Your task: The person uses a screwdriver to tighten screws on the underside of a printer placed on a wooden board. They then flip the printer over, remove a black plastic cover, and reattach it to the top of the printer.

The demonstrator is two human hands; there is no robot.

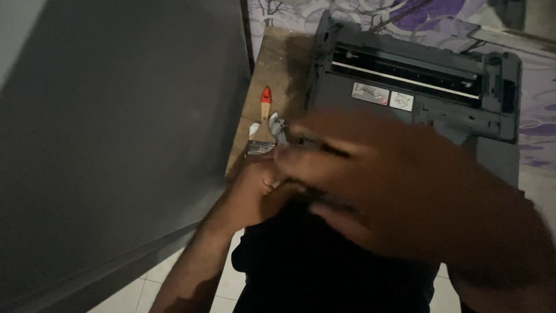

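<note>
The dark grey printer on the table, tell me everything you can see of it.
The printer is a dark grey plastic machine lying on a wooden table with its inner slot open to view: a long black cavity crossed by a thin pale bar. Two small white warning stickers sit below that slot. Its near edge is hidden behind the blurred right hand, so any contact cannot be told. A patterned purple cloth lies beyond it.

A big grey wall point(116, 133) blocks the left; the dark printer point(417, 87) fills the desk point(278, 64), leaving a thin strip between.
</note>
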